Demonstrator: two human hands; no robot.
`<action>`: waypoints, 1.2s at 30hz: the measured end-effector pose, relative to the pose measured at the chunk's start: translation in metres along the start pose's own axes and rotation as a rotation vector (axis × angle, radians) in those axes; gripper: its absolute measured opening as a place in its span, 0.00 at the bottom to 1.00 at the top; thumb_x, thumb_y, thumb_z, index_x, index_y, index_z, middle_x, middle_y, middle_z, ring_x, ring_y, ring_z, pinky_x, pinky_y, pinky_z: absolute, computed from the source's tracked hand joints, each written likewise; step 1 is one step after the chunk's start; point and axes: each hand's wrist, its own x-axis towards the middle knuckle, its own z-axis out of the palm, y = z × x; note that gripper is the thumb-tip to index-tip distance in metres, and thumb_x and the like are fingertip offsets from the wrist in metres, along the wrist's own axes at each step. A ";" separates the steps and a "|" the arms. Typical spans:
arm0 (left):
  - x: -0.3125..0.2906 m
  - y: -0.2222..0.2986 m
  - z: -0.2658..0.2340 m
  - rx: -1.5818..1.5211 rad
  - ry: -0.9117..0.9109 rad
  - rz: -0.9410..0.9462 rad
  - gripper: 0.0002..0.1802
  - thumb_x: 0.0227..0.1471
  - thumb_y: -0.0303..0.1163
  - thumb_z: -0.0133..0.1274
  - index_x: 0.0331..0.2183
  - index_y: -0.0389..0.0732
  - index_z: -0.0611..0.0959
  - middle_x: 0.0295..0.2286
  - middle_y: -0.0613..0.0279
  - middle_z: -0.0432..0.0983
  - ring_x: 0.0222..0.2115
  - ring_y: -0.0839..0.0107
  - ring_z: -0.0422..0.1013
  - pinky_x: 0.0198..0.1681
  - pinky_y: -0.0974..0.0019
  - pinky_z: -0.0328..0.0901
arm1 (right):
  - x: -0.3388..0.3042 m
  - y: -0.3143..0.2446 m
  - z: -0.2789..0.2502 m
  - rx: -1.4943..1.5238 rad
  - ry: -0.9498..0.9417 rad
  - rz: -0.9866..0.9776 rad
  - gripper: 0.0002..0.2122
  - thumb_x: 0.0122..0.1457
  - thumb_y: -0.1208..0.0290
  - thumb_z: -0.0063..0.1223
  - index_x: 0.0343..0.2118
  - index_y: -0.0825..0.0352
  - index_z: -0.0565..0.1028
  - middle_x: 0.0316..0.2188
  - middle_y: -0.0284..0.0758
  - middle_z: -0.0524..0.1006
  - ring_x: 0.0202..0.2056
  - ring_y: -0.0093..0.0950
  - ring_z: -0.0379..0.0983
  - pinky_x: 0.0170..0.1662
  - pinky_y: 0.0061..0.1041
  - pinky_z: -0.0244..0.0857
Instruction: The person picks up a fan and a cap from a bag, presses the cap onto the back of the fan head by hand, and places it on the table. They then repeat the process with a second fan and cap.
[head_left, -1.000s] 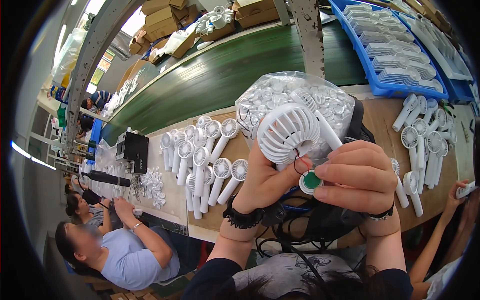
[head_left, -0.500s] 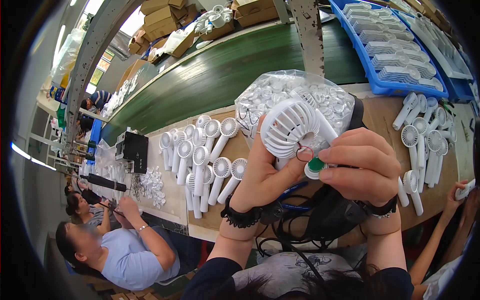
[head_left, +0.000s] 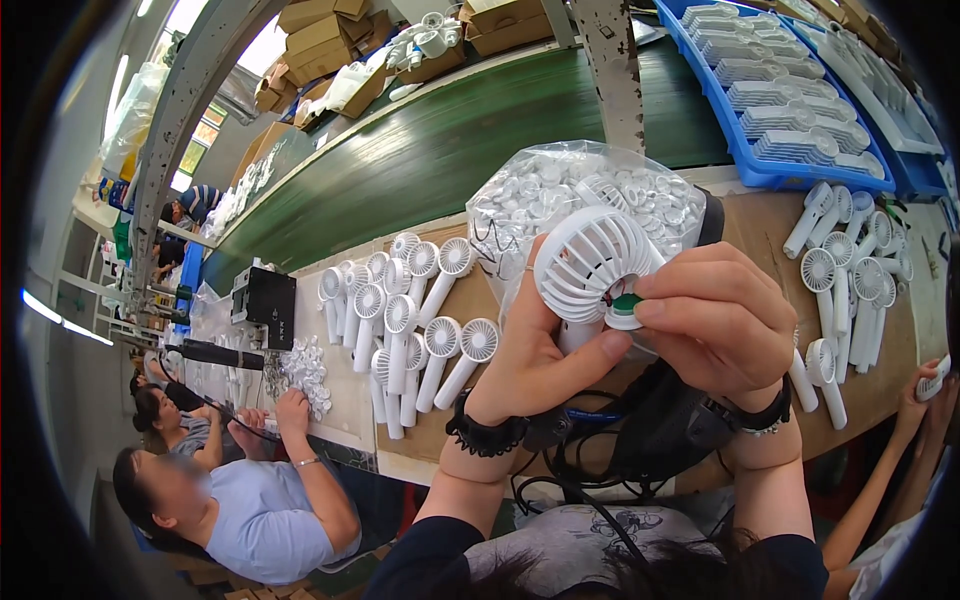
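My left hand is closed round a white handheld fan, its slotted round head tilted up toward me. Between the thumb and fingers of my right hand is a small round white cap with a green disc on it. The cap sits at the opening in the fan head, touching or almost touching it; I cannot tell which. Thin wires show inside the opening. Just beyond my hands lies a clear plastic bag full of small white round parts.
White fans stand and lie in a group at left, with more fans at right. A blue crate of white parts stands far right, before a green conveyor belt. Black cables lie below my hands. A co-worker sits at left.
My right hand has brought the green-disc cap up against the fan head's opening, and the red wire loop no longer hangs out. The fan has turned slightly. The co-worker's hands have lowered.
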 end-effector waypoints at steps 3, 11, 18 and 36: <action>0.002 -0.001 -0.002 0.001 -0.019 0.018 0.38 0.42 0.29 0.55 0.51 0.34 0.53 0.44 0.61 0.59 0.46 0.74 0.56 0.49 0.70 0.51 | 0.001 -0.001 -0.001 -0.002 -0.003 0.038 0.10 0.37 0.81 0.58 0.27 0.67 0.75 0.27 0.34 0.73 0.25 0.27 0.70 0.26 0.20 0.65; 0.006 -0.003 -0.003 0.008 -0.083 -0.017 0.36 0.45 0.28 0.52 0.52 0.39 0.51 0.36 0.63 0.65 0.27 0.81 0.65 0.28 0.78 0.62 | 0.002 -0.002 0.001 0.063 0.011 0.174 0.10 0.38 0.83 0.58 0.27 0.69 0.75 0.24 0.34 0.73 0.23 0.25 0.70 0.25 0.18 0.64; 0.008 -0.007 0.006 0.005 -0.030 0.025 0.31 0.48 0.27 0.49 0.50 0.39 0.52 0.32 0.63 0.66 0.19 0.83 0.63 0.19 0.80 0.60 | -0.004 0.000 0.006 0.245 0.121 0.340 0.07 0.39 0.83 0.58 0.24 0.69 0.75 0.22 0.34 0.72 0.23 0.20 0.69 0.25 0.15 0.63; 0.007 -0.010 0.010 -0.056 -0.053 0.110 0.25 0.47 0.25 0.47 0.47 0.35 0.59 0.27 0.63 0.67 0.19 0.82 0.63 0.20 0.80 0.58 | -0.005 -0.006 0.009 0.256 0.162 0.349 0.07 0.38 0.84 0.58 0.24 0.69 0.75 0.22 0.33 0.72 0.22 0.19 0.68 0.23 0.13 0.61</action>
